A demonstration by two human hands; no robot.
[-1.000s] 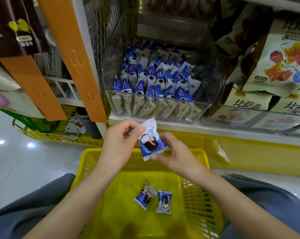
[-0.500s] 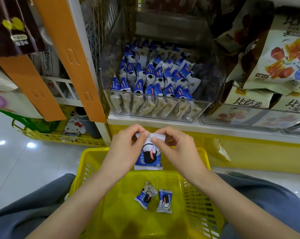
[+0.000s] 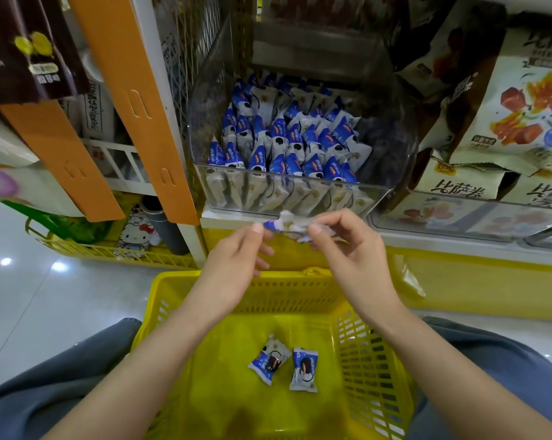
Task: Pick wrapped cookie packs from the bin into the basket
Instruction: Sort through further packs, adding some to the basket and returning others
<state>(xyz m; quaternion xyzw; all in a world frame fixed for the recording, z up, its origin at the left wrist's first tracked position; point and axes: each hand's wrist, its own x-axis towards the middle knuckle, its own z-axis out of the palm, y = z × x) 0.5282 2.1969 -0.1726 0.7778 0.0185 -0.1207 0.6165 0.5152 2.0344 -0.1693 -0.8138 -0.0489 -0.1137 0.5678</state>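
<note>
A clear plastic bin (image 3: 300,198) on the shelf holds several blue-and-white wrapped cookie packs (image 3: 287,144). Just in front of the bin's front wall I hold one cookie pack (image 3: 285,225) edge-on between both hands. My left hand (image 3: 236,258) pinches its left end and my right hand (image 3: 351,249) pinches its right end. Below them sits the yellow basket (image 3: 205,281) between my knees. Two cookie packs (image 3: 284,366) lie side by side on the basket's floor.
Orange shelf dividers (image 3: 135,103) hang at the left. Large snack bags (image 3: 522,106) fill the shelf on the right, above another clear bin (image 3: 474,217). A second yellow basket (image 3: 109,249) stands on the shiny floor at left.
The pack between my hands has turned from face-on to flat and edge-on. Both hands have risen a little and spread apart along it. The two packs in the basket have not moved.
</note>
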